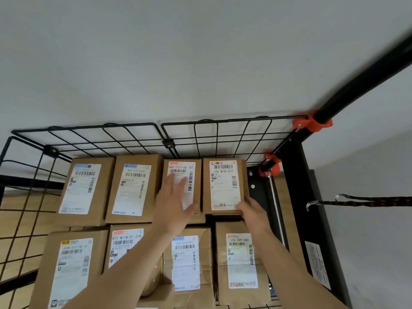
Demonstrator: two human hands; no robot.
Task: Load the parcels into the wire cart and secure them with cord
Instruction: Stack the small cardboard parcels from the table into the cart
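cardboard parcels (131,188) are lying flat in the wire cart (223,130) mid-frame, probably light and stiff, best taken by their edges. left hand (174,204) is pressing open-palmed on one; right hand (252,212) is gripping the upper-right parcel (223,188) by its lower corner.

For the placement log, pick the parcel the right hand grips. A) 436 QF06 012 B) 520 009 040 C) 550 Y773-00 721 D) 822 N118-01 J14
A: the right hand curls round the near corner of the parcel labelled 436 QF06 012; the left hand lies flat on the 550 parcel.
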